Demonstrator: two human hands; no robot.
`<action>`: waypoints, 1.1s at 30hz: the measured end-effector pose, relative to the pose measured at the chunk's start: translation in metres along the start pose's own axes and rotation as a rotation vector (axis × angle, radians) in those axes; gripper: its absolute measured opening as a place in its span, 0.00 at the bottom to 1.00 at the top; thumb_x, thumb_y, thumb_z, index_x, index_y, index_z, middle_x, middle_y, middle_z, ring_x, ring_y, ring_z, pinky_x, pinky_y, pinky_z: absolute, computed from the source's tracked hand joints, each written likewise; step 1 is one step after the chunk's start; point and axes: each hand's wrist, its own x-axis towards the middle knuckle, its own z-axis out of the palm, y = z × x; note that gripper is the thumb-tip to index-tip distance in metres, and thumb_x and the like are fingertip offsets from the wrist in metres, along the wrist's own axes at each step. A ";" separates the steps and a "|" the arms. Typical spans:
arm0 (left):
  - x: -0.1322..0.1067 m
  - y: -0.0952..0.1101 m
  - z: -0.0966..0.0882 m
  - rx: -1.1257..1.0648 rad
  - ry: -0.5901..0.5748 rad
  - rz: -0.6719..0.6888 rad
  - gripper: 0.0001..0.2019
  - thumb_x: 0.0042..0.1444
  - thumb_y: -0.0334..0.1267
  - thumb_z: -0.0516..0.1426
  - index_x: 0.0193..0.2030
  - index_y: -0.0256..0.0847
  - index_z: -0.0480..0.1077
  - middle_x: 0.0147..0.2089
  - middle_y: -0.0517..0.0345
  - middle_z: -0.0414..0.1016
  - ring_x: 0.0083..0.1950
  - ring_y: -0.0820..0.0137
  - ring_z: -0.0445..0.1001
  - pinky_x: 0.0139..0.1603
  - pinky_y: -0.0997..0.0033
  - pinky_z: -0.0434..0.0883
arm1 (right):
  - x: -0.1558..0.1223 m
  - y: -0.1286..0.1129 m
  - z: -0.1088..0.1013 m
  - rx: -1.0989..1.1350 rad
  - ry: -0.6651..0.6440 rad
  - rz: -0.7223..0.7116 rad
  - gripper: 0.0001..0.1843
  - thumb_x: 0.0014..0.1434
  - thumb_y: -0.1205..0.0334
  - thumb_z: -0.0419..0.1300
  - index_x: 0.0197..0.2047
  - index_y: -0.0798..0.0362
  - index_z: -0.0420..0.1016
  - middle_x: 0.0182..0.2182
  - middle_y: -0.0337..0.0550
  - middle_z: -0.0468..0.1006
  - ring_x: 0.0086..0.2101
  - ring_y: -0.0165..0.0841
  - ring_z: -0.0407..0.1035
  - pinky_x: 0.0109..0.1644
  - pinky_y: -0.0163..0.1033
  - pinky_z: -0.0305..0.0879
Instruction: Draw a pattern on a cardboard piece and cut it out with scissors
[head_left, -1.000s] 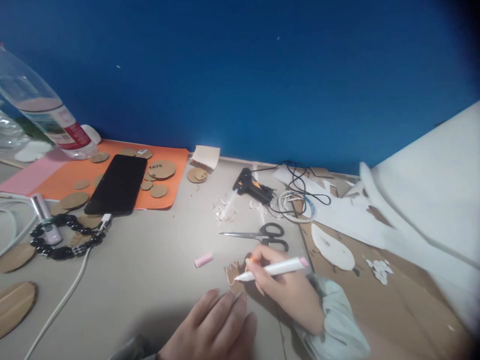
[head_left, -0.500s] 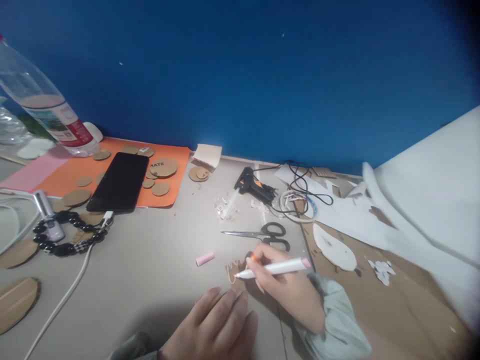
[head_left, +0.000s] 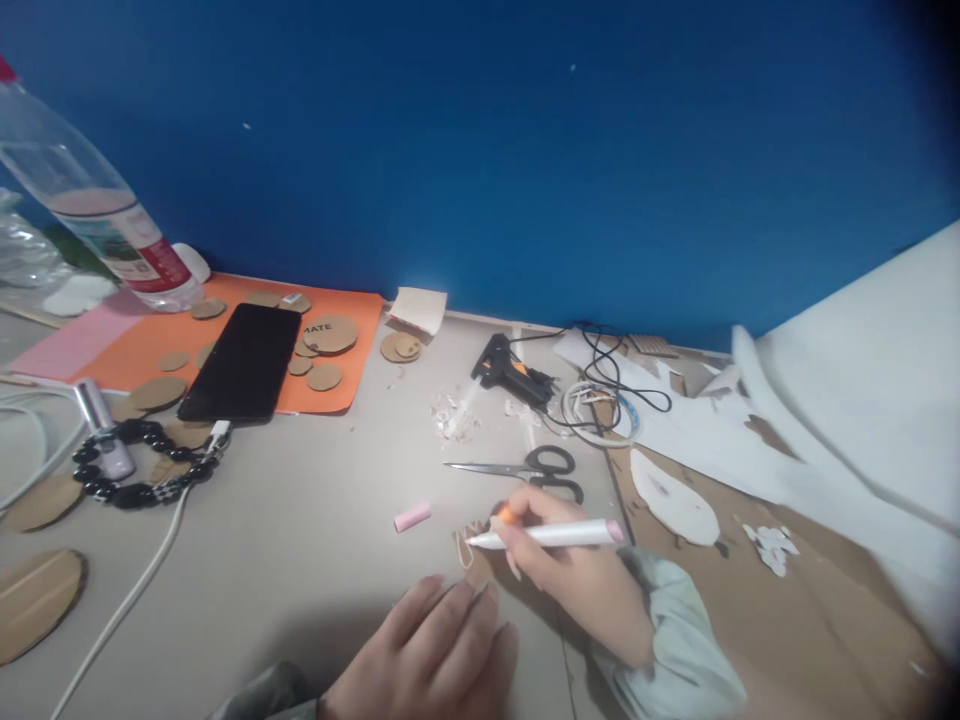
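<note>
My right hand (head_left: 574, 575) is closed round a white marker (head_left: 551, 535) with a pink end. The marker's tip rests on a small piece of brown cardboard (head_left: 466, 543) on the grey table (head_left: 300, 540). My left hand (head_left: 439, 655) lies flat just in front of that piece, fingers stretched out and pressing on the table beside it. A small pink marker cap (head_left: 412, 516) lies a little to the left of the cardboard. Black-handled scissors (head_left: 525, 467) lie just behind my right hand.
A black glue gun (head_left: 506, 372) and coiled cables (head_left: 600, 400) sit behind the scissors. A black phone (head_left: 244, 362) lies on an orange sheet (head_left: 341, 375) with several cardboard discs. A plastic bottle (head_left: 97, 225), black beads (head_left: 139, 465), white charging cable (head_left: 127, 595), and white paper sheets (head_left: 847, 400) surround the area.
The marker tip has slid slightly to the left across the cardboard piece. The view has shifted a little; my left hand stays flat in place.
</note>
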 end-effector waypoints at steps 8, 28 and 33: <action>-0.001 0.001 0.001 -0.010 0.006 -0.004 0.15 0.63 0.29 0.45 0.38 0.43 0.73 0.42 0.60 0.77 0.43 0.69 0.72 0.55 0.66 0.62 | 0.000 -0.003 -0.002 0.064 0.004 0.003 0.14 0.62 0.55 0.52 0.27 0.51 0.64 0.18 0.32 0.67 0.22 0.29 0.62 0.28 0.34 0.58; -0.001 0.001 0.002 0.002 0.028 -0.001 0.13 0.62 0.29 0.48 0.37 0.43 0.73 0.40 0.61 0.76 0.43 0.69 0.71 0.52 0.66 0.62 | 0.001 -0.004 -0.001 0.093 0.005 -0.022 0.13 0.57 0.51 0.57 0.29 0.51 0.69 0.20 0.35 0.72 0.23 0.32 0.66 0.29 0.35 0.61; 0.000 0.001 0.003 -0.003 0.022 -0.002 0.14 0.62 0.29 0.47 0.37 0.42 0.74 0.41 0.60 0.77 0.43 0.68 0.72 0.52 0.64 0.63 | 0.001 -0.002 -0.001 0.082 0.005 -0.032 0.11 0.58 0.55 0.56 0.27 0.51 0.67 0.19 0.33 0.70 0.23 0.30 0.64 0.28 0.34 0.60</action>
